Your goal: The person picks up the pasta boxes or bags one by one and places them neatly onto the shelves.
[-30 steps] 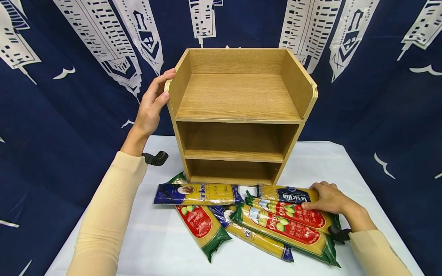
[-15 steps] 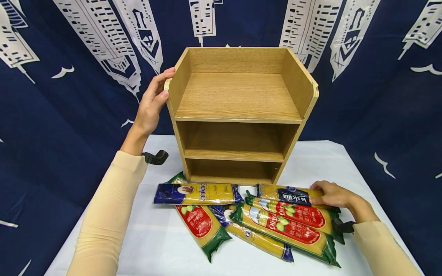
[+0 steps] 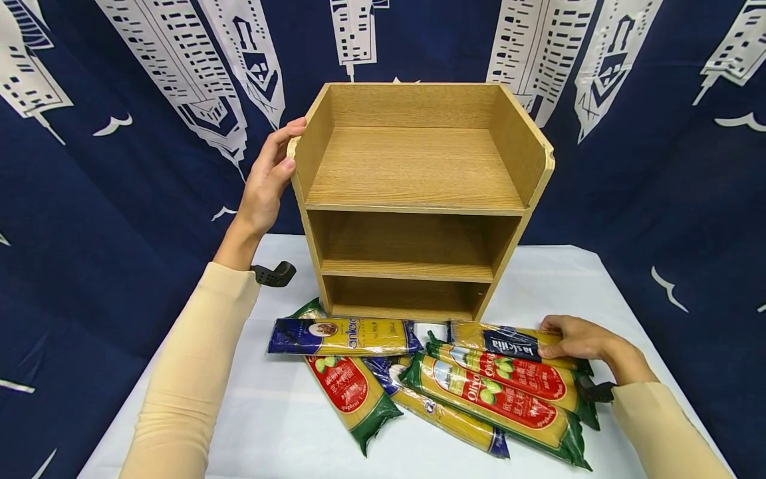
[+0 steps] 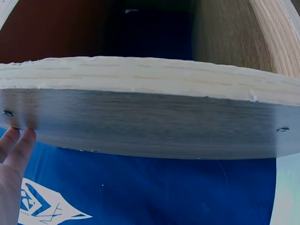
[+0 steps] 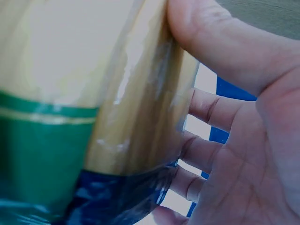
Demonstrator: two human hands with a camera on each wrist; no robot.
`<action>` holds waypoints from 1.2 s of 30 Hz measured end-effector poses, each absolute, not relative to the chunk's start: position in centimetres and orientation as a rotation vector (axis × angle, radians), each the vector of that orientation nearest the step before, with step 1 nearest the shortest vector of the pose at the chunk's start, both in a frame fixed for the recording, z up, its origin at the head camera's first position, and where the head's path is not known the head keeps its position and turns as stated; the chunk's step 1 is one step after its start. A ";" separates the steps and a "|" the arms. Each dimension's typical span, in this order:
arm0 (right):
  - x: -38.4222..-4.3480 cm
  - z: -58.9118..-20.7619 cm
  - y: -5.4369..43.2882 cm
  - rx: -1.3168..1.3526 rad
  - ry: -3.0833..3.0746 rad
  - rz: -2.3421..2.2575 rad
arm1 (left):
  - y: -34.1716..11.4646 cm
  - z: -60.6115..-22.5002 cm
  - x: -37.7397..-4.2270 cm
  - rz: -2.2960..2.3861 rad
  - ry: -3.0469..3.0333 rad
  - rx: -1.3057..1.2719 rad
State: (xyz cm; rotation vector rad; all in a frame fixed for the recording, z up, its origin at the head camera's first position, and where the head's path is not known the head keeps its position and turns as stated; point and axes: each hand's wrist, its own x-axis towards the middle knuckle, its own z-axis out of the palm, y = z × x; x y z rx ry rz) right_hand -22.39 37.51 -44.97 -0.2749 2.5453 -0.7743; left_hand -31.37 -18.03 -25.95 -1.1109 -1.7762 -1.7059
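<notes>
My left hand [image 3: 263, 189] rests against the outer left side of a small wooden shelf unit [image 3: 413, 166], its fingers nearly straight. In the left wrist view, fingertips [image 4: 29, 136] touch the side panel [image 4: 154, 122]; the thumb is out of that view. My right hand [image 3: 577, 338] holds the right end of a yellow and dark blue La Sicilia spaghetti packet [image 3: 479, 336]. The right wrist view has the thumb on the near face of the packet [image 5: 140, 117] and the fingers curled behind it. Against it lies a red-labelled spaghetti packet [image 3: 532, 379] with green ends.
Another red-labelled packet [image 3: 503, 402] lies in front, partly over a yellow-blue packet [image 3: 443, 416]. At left, an Ankara packet [image 3: 347, 337] lies across a green-ended packet [image 3: 347, 392]. All lie on the white table [image 3: 263, 426], before a dark blue printed curtain [image 3: 120, 199].
My right hand has shifted from the upper red-labelled packet to the La Sicilia packet and taken hold of its end. The red-labelled packet's right end slid slightly nearer. The left hand has stayed put.
</notes>
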 end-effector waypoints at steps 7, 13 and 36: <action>-22.6 -44.8 37.3 -0.266 2.554 -0.761 | -18.0 -26.0 -31.4 -1.714 -1.761 -1.120; -22.8 -44.5 37.3 -0.253 2.515 -0.735 | -18.0 -26.0 -31.3 -1.697 -1.765 -1.107; -23.0 -44.6 38.7 -0.423 2.167 -0.930 | -17.9 -25.9 -31.5 -1.622 -1.750 -1.130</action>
